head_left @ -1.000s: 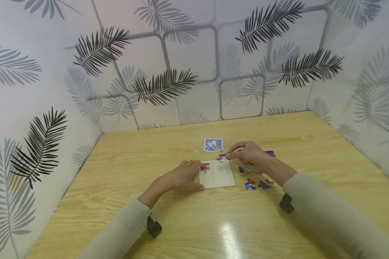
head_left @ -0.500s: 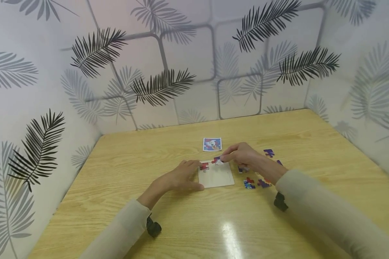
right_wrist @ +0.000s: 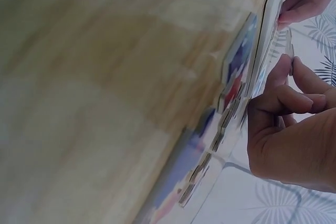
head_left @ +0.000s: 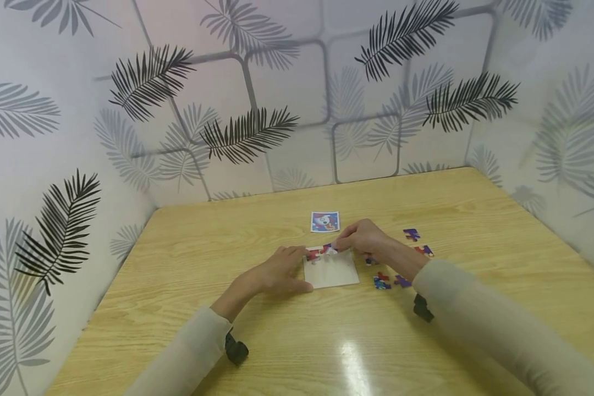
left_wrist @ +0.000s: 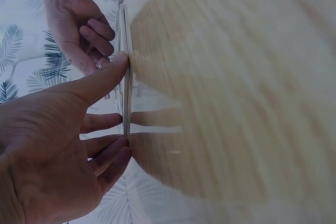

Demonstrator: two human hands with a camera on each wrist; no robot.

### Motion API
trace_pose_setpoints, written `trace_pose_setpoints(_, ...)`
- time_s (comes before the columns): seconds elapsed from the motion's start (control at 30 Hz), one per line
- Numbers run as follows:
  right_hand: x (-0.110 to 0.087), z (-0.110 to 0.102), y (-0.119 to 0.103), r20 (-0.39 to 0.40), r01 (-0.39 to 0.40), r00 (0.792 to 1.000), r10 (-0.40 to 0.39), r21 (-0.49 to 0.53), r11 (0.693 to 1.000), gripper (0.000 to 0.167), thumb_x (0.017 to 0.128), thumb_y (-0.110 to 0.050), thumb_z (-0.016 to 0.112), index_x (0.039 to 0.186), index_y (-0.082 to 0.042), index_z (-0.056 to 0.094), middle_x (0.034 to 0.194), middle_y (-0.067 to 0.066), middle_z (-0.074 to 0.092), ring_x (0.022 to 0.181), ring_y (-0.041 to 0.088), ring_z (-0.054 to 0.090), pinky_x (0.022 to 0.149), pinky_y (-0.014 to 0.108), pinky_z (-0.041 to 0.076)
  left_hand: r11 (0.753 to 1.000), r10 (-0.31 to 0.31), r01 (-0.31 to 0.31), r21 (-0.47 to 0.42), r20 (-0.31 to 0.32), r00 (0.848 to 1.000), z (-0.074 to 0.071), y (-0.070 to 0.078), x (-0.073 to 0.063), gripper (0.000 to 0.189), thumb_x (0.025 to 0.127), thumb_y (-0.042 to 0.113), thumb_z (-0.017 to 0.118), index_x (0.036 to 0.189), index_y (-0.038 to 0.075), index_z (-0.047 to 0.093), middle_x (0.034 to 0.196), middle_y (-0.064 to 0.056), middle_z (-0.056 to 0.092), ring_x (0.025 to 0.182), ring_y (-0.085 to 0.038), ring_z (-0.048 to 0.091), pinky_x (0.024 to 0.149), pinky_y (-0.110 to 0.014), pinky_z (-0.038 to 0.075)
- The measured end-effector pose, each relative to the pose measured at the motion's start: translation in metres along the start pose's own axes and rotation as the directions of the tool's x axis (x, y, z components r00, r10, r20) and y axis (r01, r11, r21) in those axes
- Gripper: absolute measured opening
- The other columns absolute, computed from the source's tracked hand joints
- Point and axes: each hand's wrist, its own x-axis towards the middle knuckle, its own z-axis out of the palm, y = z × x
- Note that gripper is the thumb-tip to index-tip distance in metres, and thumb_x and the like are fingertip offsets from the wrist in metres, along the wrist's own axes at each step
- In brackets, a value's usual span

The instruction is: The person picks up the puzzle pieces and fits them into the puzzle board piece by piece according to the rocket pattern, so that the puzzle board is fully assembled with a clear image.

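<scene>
A pale square puzzle board (head_left: 334,273) lies on the table with a red jigsaw piece (head_left: 313,255) in its far left corner. Along its left side rests my left hand (head_left: 279,270), thumb at the near corner and fingertips by the far one. In the left wrist view, the thumb and fingers (left_wrist: 107,150) touch the board's thin edge. Over the board's far side, my right hand (head_left: 365,237) pinches a purple, red and white puzzle piece (head_left: 329,249) between thumb and forefinger, right beside the red one. The right wrist view shows this held piece (right_wrist: 291,51) edge-on.
Several loose pieces lie right of the board, among them a blue-and-red piece (head_left: 382,281), a purple one (head_left: 402,281) and another purple one (head_left: 412,235). Behind the board sits a small picture card (head_left: 325,221) with a white cartoon dog. A leaf-patterned wall (head_left: 297,159) stands behind the table.
My right hand has moved left and slightly nearer, bringing the held piece from above the board's far edge down beside the red piece. My left hand stays in place.
</scene>
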Motion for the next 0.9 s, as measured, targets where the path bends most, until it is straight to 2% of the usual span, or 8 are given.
trace_pose_setpoints(0.57,0.001,0.008,-0.004,-0.009,0.051,0.999,-0.052,-0.084,0.995,0.018,0.087,-0.022,0.079,0.093,-0.006,0.074,0.085,0.006,0.077,0.044,0.008,0.029,0.046,0.024,0.029,1.0,0.021,-0.021,-0.008,-0.012,1.0,0.0,-0.002,-0.001,0.078,0.09,0.042,0.074,0.151,0.011,0.037,0.159,-0.015,0.035,0.143,-0.035,0.033,0.119,-0.05,0.031)
trace_pose_setpoints(0.9,0.004,0.014,-0.005,-0.023,0.037,0.999,-0.041,-0.145,0.989,0.019,0.085,-0.024,0.08,0.091,-0.007,0.075,0.076,0.003,0.074,0.045,0.009,0.027,0.045,0.025,0.026,0.999,0.03,-0.03,-0.012,-0.012,0.999,0.001,-0.004,-0.001,0.077,0.09,0.043,0.073,0.151,0.011,0.037,0.159,-0.014,0.035,0.143,-0.035,0.033,0.118,-0.05,0.031)
